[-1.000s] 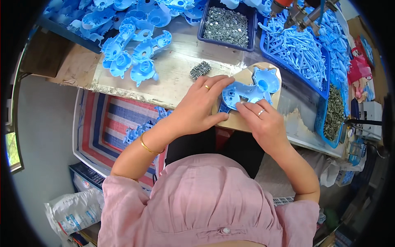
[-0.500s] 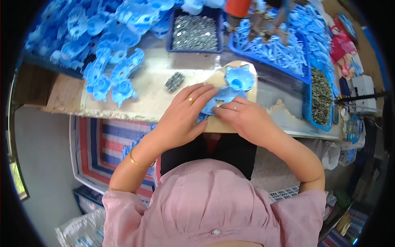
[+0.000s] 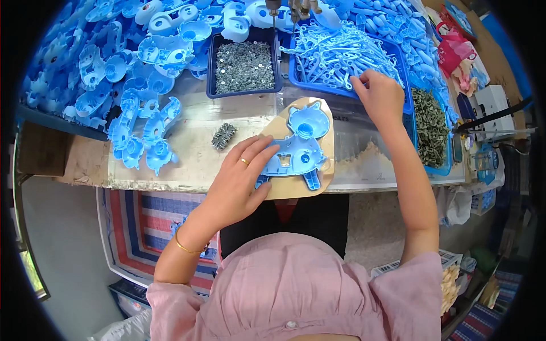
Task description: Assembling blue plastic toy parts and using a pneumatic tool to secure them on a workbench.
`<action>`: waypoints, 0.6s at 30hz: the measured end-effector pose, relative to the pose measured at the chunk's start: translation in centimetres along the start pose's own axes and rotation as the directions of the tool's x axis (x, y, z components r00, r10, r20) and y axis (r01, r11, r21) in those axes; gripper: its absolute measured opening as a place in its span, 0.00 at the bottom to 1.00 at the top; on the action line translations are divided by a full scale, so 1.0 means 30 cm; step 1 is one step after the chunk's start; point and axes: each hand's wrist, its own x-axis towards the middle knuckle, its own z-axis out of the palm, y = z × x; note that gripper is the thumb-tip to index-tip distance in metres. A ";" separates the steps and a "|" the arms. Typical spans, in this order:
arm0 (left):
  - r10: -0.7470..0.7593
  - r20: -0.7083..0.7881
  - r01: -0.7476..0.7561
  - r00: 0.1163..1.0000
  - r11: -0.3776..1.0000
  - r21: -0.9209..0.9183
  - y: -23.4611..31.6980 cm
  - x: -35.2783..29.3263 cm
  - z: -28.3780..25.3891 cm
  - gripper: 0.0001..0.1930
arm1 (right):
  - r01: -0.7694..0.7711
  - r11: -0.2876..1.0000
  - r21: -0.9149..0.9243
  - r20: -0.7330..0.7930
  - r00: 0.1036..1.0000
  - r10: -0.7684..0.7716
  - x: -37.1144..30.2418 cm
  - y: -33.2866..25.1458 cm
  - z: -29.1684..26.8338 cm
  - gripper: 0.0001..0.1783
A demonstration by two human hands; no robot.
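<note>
A pale blue animal-shaped plastic shell half (image 3: 293, 149), with a round head part and short legs, lies on a wooden board (image 3: 325, 177) at the table's front edge. My left hand (image 3: 242, 170) rests over the shell's left end, its fingers stretched and flat. My right hand (image 3: 380, 96) is at the near edge of a blue tray (image 3: 327, 89) heaped with thin blue plastic sticks (image 3: 335, 54). Its thumb and fingertips are pinched together against the sticks; what lies between them is too small to make out.
A dark blue tray (image 3: 244, 92) holds small metal parts. Left of the board sit a metal cluster (image 3: 223, 136) and loose blue shells (image 3: 156, 150). More shells are heaped at the far left. A basket of dark screws (image 3: 430, 128) stands right; metal tool tips (image 3: 274, 7) hang above.
My right hand has left the shell and moved right and away to the stick tray. My left hand stays on the shell, which now shows more fully. The whole view has shifted slightly.
</note>
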 end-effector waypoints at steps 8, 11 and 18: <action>0.069 -0.130 -0.058 0.989 0.995 0.085 0.018 0.033 -0.025 0.32 | -0.023 0.910 0.415 -0.022 0.999 0.035 -0.058 -0.057 -0.123 0.10; 0.011 -0.346 -0.063 0.938 0.988 -0.139 0.073 0.092 -0.017 0.23 | 0.039 0.596 0.802 0.096 0.976 -0.193 -0.180 -0.199 -0.168 0.04; -0.197 -0.231 0.024 0.953 0.806 -0.592 0.143 0.168 0.098 0.10 | 0.089 0.681 0.727 0.111 0.963 -0.244 -0.332 -0.220 -0.229 0.06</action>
